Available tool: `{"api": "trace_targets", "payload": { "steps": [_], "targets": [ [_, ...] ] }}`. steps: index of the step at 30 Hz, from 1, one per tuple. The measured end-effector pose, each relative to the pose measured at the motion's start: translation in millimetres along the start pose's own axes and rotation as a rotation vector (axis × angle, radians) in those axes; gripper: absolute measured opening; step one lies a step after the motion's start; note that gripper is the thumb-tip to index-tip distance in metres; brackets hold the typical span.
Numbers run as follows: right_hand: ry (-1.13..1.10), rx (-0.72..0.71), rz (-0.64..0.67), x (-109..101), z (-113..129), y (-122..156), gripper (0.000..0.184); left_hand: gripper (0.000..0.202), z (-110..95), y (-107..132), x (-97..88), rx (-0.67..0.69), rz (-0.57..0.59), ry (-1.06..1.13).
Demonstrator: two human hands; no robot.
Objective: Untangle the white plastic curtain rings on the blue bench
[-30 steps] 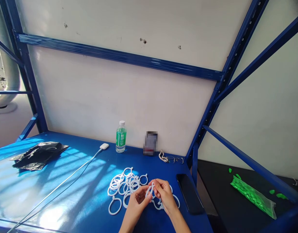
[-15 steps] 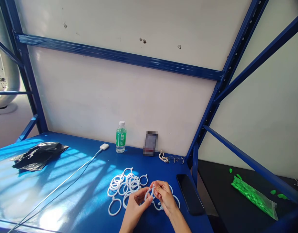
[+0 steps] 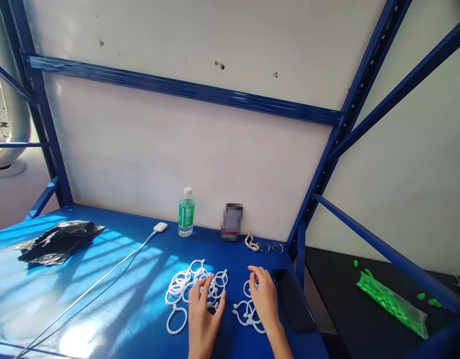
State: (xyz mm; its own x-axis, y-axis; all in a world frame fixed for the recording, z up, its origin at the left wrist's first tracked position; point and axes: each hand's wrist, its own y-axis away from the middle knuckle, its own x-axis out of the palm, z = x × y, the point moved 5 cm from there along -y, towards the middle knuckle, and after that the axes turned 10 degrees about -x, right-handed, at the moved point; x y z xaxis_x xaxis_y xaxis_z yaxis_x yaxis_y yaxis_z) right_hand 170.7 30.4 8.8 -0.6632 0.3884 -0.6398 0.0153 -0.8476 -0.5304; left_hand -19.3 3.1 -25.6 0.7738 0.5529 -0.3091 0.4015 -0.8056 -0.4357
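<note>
A heap of white plastic rings (image 3: 185, 285) lies on the blue table (image 3: 114, 294). My left hand (image 3: 203, 311) rests flat on the right side of that heap, fingers stretched out. A smaller bunch of white rings (image 3: 248, 313) lies to the right. My right hand (image 3: 265, 298) lies over this bunch with fingers spread, its fingertips touching a ring at the far side. Neither hand grips anything.
A black phone (image 3: 292, 299) lies just right of my right hand, near the table's edge. A green-labelled bottle (image 3: 186, 212), a white charger with cable (image 3: 160, 227), eyeglasses (image 3: 269, 246) and a black bag (image 3: 56, 240) sit farther back. A green bag (image 3: 390, 301) lies on the neighbouring black surface.
Both hands held one white ring together above the table; now they have let go, moved apart and lowered flat onto the two groups of rings.
</note>
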Motion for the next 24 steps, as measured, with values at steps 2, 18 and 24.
{"api": "trace_targets", "payload": {
  "steps": [2, 18, 24],
  "targets": [
    [0.209, 0.011, 0.068, 0, -9, 2, 0.034, 0.041, 5, 0, -1.1, 0.003, -0.076, -0.14],
    [0.522, 0.022, 0.324, 10, -8, 7, 0.031, 0.038, 16, 3, 10.8, -0.051, -0.043, -0.474],
    [0.379, -0.034, 0.165, 5, -3, 2, 0.028, 0.034, 4, 3, 5.4, 0.035, -0.053, -0.317]
  ]
}}
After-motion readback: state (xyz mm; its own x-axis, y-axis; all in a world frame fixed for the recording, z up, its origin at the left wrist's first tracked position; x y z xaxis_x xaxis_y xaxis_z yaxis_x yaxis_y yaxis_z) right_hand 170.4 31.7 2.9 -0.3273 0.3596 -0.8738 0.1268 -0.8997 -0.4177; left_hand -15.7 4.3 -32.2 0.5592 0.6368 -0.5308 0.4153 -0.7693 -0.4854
